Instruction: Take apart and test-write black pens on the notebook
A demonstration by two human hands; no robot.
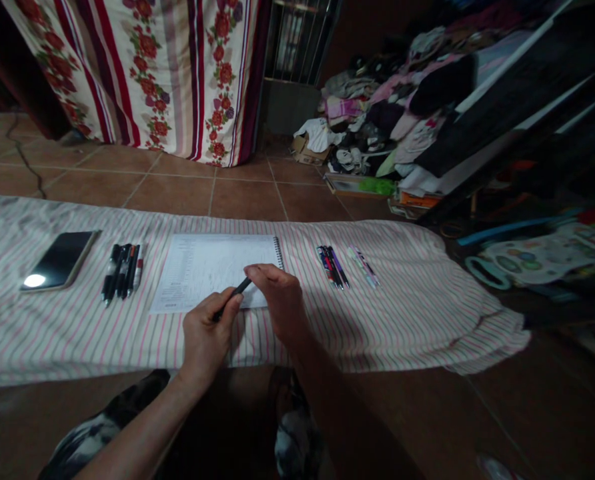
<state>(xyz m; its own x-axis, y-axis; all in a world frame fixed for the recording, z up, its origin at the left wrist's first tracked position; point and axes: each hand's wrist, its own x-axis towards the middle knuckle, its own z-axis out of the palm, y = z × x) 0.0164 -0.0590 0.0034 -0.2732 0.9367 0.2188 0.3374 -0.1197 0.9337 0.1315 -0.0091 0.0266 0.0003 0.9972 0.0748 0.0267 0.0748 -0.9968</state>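
Note:
A black pen (241,287) slants between my two hands, above the near right part of a spiral notebook page (212,263). My left hand (210,327) is closed round the pen's lower-left end. At its upper-right end the fingers of my right hand (280,297) are pinched together and cover the tip. Whether a cap sits under those fingers is hidden. The page carries faint printed or written lines, and its wire binding (278,253) runs along the right side.
Left of the notebook lie a row of several dark markers (122,272) and a phone (61,260). On its right are several pens (333,267) and a few lighter pens (364,267). A striped cloth (402,300) covers the table. Piled clothes (377,120) stand behind.

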